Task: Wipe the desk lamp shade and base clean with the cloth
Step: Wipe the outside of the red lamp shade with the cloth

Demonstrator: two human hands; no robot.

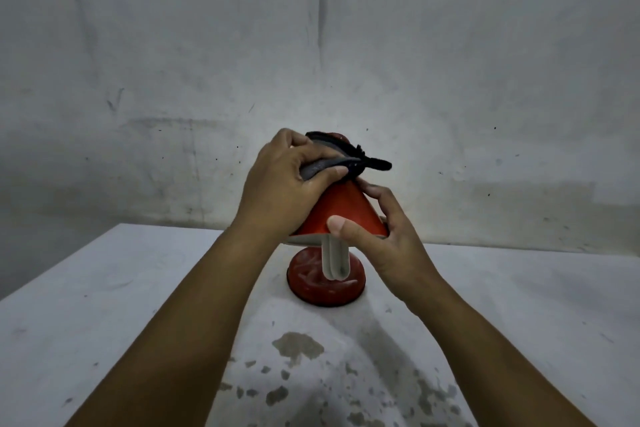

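Note:
A red desk lamp stands on the white table (104, 305). Its cone-shaped shade (341, 208) tilts toward me, with a white bulb (334, 260) hanging below the rim. The round red base (308, 282) sits behind the bulb. My left hand (284, 184) grips a grey cloth with a dark edge (332, 158) and presses it on the top of the shade. My right hand (381, 236) holds the shade's lower rim, thumb on the front and fingers curled round the right side. The lamp's neck is hidden.
A stained grey wall (346, 45) rises close behind the table. The table's left edge runs diagonally at the left. Dark chipped patches (298, 347) mark the tabletop in front of the lamp.

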